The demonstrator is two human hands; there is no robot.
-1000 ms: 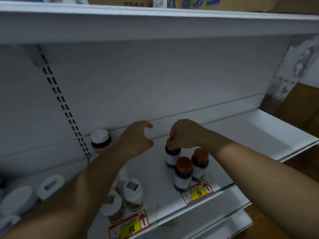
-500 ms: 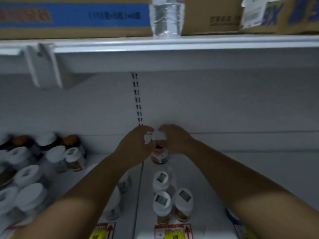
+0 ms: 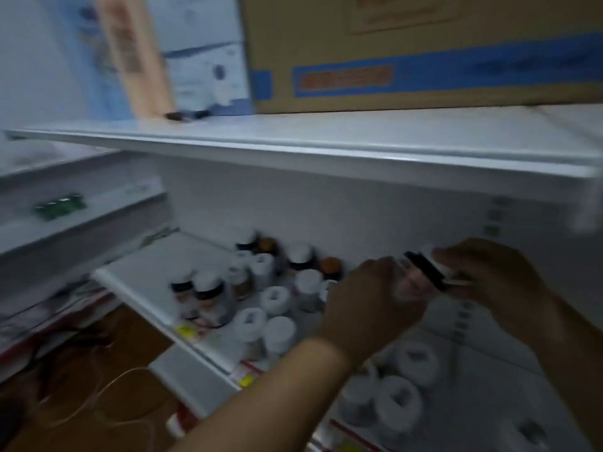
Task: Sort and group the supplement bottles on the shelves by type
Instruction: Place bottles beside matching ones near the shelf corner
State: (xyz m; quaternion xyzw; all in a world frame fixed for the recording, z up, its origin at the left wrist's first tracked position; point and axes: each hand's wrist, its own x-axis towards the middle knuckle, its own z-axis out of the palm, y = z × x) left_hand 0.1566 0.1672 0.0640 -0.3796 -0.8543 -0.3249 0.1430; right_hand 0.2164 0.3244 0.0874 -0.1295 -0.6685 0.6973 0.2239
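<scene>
The view is motion-blurred. A supplement bottle [image 3: 424, 272] with a white cap and a dark neck band lies tilted in the air above the shelf [image 3: 143, 275]. My left hand [image 3: 368, 305] grips its body from the left, and my right hand [image 3: 489, 275] holds its cap end from the right. Below and to the left stands a cluster of bottles: white-capped ones [image 3: 277, 298], two orange-capped ones [image 3: 329, 265] at the back, and dark bottles [image 3: 202, 295] at the shelf's left end. More white-capped bottles [image 3: 401, 396] stand under my left forearm.
The upper shelf [image 3: 326, 151] carries a cardboard box [image 3: 391, 53] with a blue stripe and a white-and-blue box [image 3: 202, 60]. Yellow price tags [image 3: 186, 331] line the shelf front. Cables [image 3: 81, 353] lie on the brown floor at lower left.
The view has swung left along the shelf. Both hands closed on the white-capped bottle at the back wall, then lifted and tilted it; earlier the right hand touched a purple bottle.
</scene>
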